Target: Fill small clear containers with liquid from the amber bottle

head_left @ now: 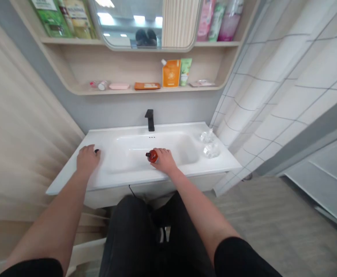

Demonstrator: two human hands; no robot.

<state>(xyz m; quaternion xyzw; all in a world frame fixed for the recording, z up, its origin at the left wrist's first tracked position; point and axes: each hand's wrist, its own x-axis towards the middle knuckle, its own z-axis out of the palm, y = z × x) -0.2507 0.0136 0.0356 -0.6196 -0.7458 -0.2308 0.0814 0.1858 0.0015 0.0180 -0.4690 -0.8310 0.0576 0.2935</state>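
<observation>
My right hand [164, 159] is closed around a reddish-brown pump bottle [153, 156] with a black top, held over the front of the white sink basin [182, 148]. The bottle's top points to the left; my fingers hide much of its body. Over the left end of the counter, my left hand [87, 159] has its fingers curled round a small black object [96, 151]. Only a bit of that object shows, so its kind is unclear. Behind the basin stands a black faucet [150, 120].
Clear plastic-looking items [211, 150] sit on the counter's right end. The shelf [79, 90] above holds an orange pouch [171, 73], a green tube [185, 72], a pink case [119, 86] and an orange packet [147, 86]. Curtains [249, 84] hang on both sides.
</observation>
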